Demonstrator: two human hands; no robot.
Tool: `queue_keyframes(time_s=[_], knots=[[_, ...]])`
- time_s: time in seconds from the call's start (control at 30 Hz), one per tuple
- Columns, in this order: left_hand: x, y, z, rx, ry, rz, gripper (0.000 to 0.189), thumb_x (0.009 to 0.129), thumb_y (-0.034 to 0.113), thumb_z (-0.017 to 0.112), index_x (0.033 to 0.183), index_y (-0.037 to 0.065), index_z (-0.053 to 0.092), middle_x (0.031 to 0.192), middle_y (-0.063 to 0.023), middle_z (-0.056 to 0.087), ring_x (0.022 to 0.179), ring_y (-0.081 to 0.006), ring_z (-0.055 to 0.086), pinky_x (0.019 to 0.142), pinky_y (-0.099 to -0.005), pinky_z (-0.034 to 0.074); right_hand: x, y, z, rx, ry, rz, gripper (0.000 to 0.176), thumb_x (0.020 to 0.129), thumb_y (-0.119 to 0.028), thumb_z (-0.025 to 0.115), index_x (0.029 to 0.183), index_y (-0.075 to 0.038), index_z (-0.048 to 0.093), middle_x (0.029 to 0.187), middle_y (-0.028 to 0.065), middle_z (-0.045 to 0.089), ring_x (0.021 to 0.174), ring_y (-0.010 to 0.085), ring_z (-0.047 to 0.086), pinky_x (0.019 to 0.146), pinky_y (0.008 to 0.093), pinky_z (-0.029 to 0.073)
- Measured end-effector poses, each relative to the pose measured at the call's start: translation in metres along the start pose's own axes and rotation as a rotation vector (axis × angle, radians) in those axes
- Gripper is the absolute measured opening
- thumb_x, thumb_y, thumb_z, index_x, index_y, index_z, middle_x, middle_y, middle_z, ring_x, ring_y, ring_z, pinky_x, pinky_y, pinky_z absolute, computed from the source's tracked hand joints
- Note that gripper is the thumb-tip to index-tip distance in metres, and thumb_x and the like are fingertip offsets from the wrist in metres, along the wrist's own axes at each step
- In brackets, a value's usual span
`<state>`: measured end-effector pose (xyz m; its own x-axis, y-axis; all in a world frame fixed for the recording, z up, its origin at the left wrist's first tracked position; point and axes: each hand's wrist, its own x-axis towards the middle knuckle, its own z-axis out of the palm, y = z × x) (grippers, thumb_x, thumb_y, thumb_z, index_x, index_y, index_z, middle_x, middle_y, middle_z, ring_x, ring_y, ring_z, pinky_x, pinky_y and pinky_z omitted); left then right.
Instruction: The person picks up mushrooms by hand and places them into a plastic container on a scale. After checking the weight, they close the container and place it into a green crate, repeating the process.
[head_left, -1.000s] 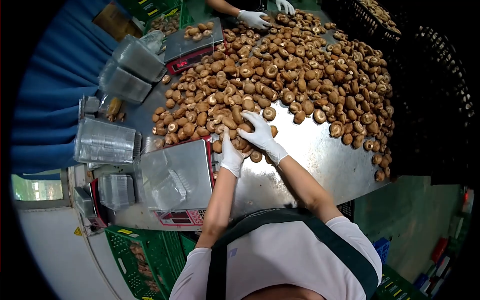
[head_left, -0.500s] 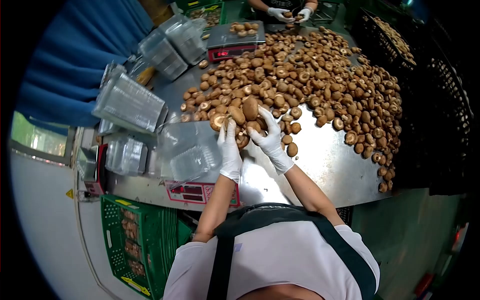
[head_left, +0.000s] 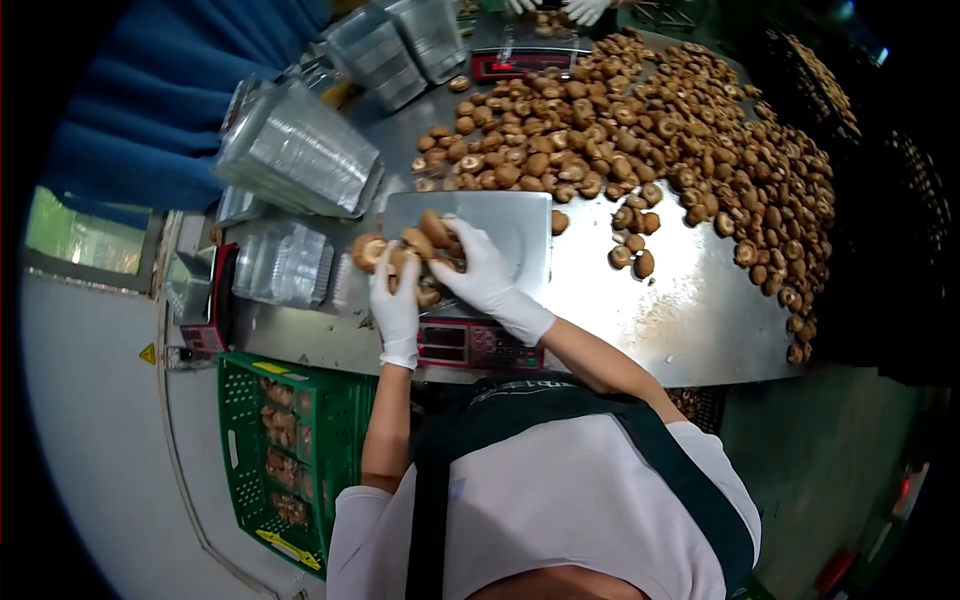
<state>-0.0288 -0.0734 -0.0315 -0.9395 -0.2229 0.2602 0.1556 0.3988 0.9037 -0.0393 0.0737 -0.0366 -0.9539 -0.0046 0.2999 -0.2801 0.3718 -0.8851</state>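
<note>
Both my hands wear white gloves and hold several brown mushrooms (head_left: 368,252) between them, over the left part of the metal scale (head_left: 522,232). My left hand (head_left: 396,310) has its fingers round the left side of the bunch. My right hand (head_left: 488,280) grips it from the right. Parts of a clear tray seem to lie under the mushrooms, mostly hidden by my hands. The scale's red-framed panel (head_left: 475,343) faces me. Beyond it spreads a large pile of mushrooms (head_left: 600,130).
Stacked clear trays (head_left: 300,150) lean at the left, with more trays (head_left: 283,265) nearer me. A second scale (head_left: 520,65) stands at the back, beside a co-worker's gloved hands (head_left: 585,10). A green crate (head_left: 345,400) with packed mushrooms is below the table edge.
My hands have moved left with the mushrooms, from the pile's edge to over the scale. The clear tray no longer covers the scale's plate. The view has shifted.
</note>
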Motion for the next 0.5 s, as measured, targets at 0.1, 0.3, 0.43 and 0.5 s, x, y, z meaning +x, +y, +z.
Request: queue_keyframes(time_s=[0.1,0.3,0.43,0.5], knots=[[-0.009,0.001,-0.015,0.074,-0.1,0.008,0.047,0.081,0.02,0.07,0.122,0.004,0.056,0.108,-0.014,0.057,0.102,-0.0233,0.056,0.088,-0.0315,0.044,-0.003,-0.007,-0.003,-0.122,-0.074,0.057,0.059,0.076,-0.029,0.065,0.125,-0.003,0.044,0.128,0.018,0.049,0.112,0.0338,0.05,0.092,0.0407,0.044],[-0.002,0.008,-0.033,0.068,-0.205,0.199,0.044,0.08,0.017,0.07,0.12,0.003,0.055,0.114,-0.0162,0.056,0.106,-0.0279,0.054,0.091,-0.0342,0.043,-0.001,0.001,-0.007,-0.129,-0.111,0.051,0.046,0.078,-0.027,0.065,0.116,-0.003,0.052,0.124,0.0184,0.054,0.105,0.0338,0.056,0.09,0.04,0.046],[-0.002,0.004,-0.038,0.125,-0.335,0.306,0.037,0.078,0.013,0.071,0.111,0.001,0.059,0.111,-0.0163,0.058,0.103,-0.0303,0.056,0.089,-0.0354,0.044,0.009,-0.034,-0.027,-0.199,-0.316,0.277,0.038,0.078,-0.026,0.066,0.108,-0.004,0.057,0.115,0.0152,0.06,0.098,0.0327,0.059,0.085,0.0373,0.048],[-0.003,0.003,-0.037,0.127,-0.325,0.295,0.036,0.078,0.013,0.071,0.111,0.001,0.06,0.11,-0.0161,0.058,0.103,-0.0303,0.057,0.089,-0.0357,0.044,0.012,-0.033,-0.027,-0.263,-0.347,0.31,0.036,0.078,-0.026,0.066,0.106,-0.005,0.059,0.112,0.0135,0.061,0.098,0.0313,0.059,0.083,0.0363,0.049]])
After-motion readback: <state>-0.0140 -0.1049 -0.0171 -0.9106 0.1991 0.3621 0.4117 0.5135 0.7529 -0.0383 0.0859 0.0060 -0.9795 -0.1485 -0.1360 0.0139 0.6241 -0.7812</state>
